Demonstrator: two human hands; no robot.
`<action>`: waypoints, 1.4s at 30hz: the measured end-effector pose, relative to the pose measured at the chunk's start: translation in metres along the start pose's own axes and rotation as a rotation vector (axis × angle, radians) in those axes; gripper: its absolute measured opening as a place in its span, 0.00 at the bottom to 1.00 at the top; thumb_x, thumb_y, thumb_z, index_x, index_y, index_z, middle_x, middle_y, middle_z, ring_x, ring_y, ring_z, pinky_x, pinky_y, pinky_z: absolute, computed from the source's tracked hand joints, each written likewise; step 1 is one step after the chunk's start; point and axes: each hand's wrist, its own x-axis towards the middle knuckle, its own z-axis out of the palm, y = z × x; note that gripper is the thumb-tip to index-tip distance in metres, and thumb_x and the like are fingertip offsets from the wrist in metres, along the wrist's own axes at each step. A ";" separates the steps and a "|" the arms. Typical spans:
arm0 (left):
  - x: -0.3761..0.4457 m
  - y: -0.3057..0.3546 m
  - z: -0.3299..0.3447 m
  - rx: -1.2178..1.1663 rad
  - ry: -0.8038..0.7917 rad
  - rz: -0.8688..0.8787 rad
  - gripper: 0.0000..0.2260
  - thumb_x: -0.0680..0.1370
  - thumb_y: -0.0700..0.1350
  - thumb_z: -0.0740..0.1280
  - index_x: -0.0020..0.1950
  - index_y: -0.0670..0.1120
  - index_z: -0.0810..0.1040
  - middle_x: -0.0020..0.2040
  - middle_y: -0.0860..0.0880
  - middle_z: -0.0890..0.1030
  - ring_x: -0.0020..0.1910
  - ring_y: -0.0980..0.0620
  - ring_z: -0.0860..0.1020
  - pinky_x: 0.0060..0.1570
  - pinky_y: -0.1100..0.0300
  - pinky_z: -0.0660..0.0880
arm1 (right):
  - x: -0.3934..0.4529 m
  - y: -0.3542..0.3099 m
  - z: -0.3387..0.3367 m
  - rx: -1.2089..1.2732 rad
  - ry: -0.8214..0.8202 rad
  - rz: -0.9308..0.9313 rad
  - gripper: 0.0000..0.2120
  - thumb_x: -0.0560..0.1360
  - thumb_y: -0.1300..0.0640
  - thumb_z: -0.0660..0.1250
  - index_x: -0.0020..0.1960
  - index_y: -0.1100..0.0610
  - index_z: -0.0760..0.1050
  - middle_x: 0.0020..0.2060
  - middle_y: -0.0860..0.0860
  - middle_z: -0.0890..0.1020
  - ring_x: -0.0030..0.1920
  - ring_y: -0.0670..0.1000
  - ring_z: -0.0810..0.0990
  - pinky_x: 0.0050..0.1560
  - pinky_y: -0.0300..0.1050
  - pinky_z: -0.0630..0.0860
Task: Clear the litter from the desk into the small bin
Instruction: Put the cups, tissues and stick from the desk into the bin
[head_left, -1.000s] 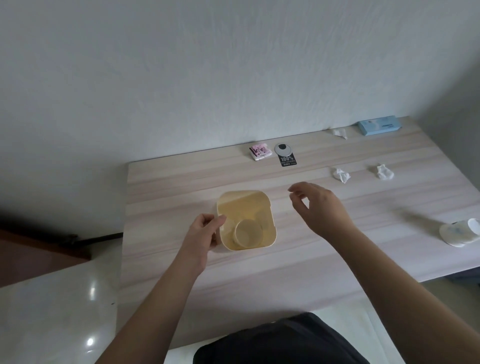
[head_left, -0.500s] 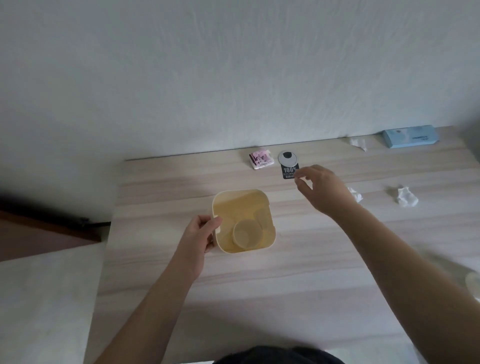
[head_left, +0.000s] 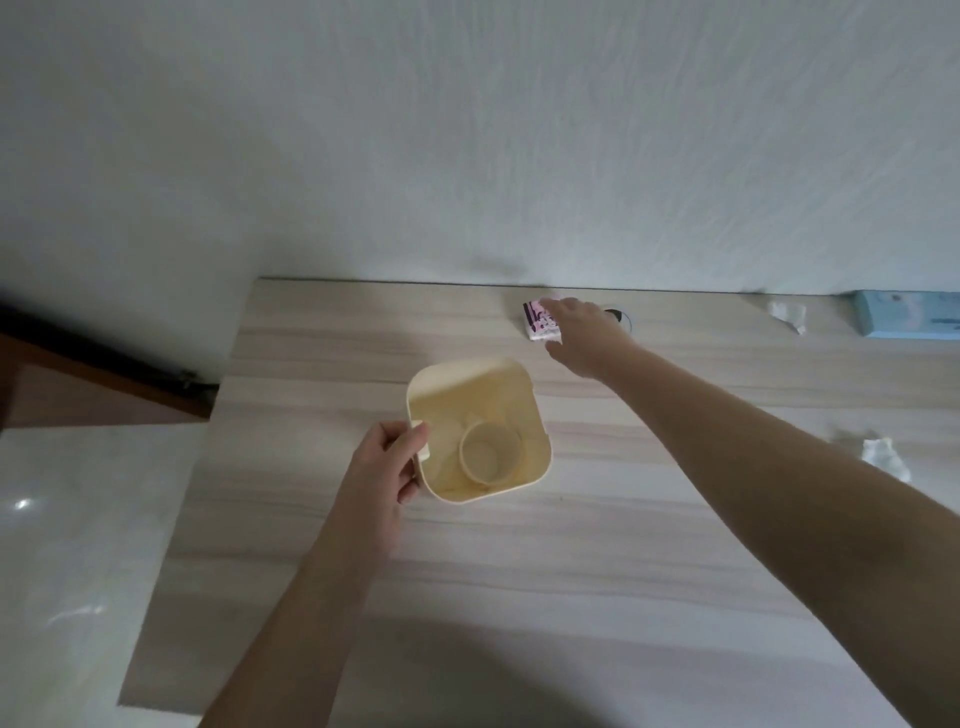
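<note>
My left hand grips the rim of the small bin to steady it mid-desk, while my right hand reaches over the pink wrapper by the wall, its grip hidden from me.

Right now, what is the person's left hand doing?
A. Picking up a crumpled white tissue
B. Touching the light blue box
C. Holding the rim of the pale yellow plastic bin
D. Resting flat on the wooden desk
C: the left hand grips the near-left rim of the pale yellow plastic bin, thumb over the edge.
</note>
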 end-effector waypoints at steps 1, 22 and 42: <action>-0.001 -0.001 0.000 -0.011 0.004 -0.002 0.10 0.70 0.48 0.69 0.43 0.45 0.70 0.23 0.56 0.69 0.22 0.60 0.65 0.22 0.65 0.60 | 0.008 0.001 0.006 -0.015 -0.010 -0.003 0.31 0.76 0.57 0.63 0.76 0.53 0.56 0.73 0.55 0.66 0.68 0.61 0.67 0.66 0.58 0.66; -0.029 -0.013 0.018 0.095 -0.082 -0.025 0.12 0.69 0.49 0.70 0.44 0.43 0.71 0.25 0.56 0.68 0.24 0.57 0.64 0.26 0.62 0.60 | -0.078 0.030 0.082 -0.194 0.047 0.095 0.15 0.74 0.58 0.62 0.61 0.58 0.69 0.54 0.56 0.77 0.54 0.58 0.77 0.51 0.50 0.72; -0.081 -0.033 0.006 0.228 -0.271 -0.032 0.07 0.76 0.42 0.70 0.45 0.42 0.72 0.28 0.50 0.68 0.25 0.55 0.65 0.24 0.64 0.63 | -0.289 -0.064 0.011 0.226 0.562 -0.163 0.16 0.70 0.58 0.71 0.58 0.51 0.78 0.43 0.49 0.78 0.33 0.52 0.79 0.29 0.43 0.76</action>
